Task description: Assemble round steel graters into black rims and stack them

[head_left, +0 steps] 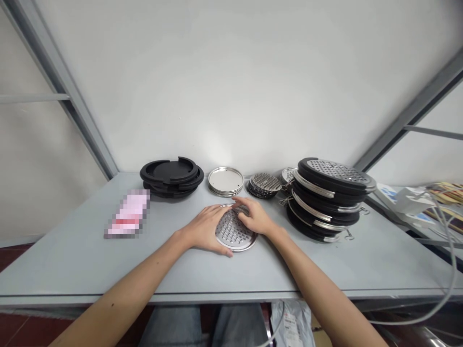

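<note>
A round metal grater plate (pixel 234 232) with raised perforations lies on the grey table, its rim inside or on a shiny shallow metal ring or dish. My left hand (pixel 205 229) grips its left side, thumb at the near rim and fingers at the far edge. From the right, my right hand (pixel 256 217) holds the far right rim, fingertips bent over it. Just beyond are stacked plain metal discs (pixel 226 180) and a pile of smaller grater discs (pixel 265 183).
At the back left sit stacked black plastic rings (pixel 171 176), with a pixelated pink item (pixel 129 213) in front. To the right stands a tall stack of black rings with metal clamp bands and grater tops (pixel 327 197). A white cable (pixel 450 270) hangs beside the table's right end.
</note>
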The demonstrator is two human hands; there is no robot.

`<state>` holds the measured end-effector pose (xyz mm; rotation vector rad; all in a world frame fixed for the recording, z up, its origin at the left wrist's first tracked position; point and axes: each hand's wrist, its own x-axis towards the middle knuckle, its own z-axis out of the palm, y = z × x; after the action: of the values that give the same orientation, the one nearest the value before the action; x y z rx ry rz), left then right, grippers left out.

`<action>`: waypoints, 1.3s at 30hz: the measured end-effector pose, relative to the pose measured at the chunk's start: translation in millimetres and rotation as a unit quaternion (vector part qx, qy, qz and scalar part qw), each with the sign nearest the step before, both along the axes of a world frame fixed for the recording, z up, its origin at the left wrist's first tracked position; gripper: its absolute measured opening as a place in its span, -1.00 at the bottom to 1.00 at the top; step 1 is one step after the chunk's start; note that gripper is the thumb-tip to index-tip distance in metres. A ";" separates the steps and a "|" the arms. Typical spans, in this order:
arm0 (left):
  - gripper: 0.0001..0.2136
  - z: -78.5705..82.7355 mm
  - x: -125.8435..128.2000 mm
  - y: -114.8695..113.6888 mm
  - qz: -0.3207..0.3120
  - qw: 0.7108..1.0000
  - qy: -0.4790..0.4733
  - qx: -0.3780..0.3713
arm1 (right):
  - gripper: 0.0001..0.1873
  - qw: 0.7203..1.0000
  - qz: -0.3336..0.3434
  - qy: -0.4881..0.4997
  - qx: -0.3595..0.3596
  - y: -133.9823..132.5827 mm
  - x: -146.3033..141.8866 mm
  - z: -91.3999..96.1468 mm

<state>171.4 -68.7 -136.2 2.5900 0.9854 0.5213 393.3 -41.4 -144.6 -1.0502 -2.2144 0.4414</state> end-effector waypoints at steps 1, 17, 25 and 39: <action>0.10 0.1 0.0 -0.1 0.001 1.000 0.001 -0.001 | -0.41 1.000 0.001 -0.001 -0.002 0.4 0.1 -1.0; 0.16 0.3 0.7 -0.8 0.010 1.000 -0.003 -0.016 | -0.64 0.999 0.023 -0.010 -0.041 0.6 0.4 5.2; 0.18 -1.2 0.7 -0.5 0.014 1.000 -0.008 -0.022 | -0.67 0.999 0.030 -0.018 -0.021 2.0 -0.5 5.2; 0.23 -1.5 1.3 0.0 0.009 1.000 -0.008 -0.020 | -0.70 0.999 0.025 -0.036 0.015 6.6 -6.9 1.1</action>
<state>172.7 -68.6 -137.7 2.5409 1.0054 0.5203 386.4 -34.8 -143.6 -1.0108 -2.3080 0.3962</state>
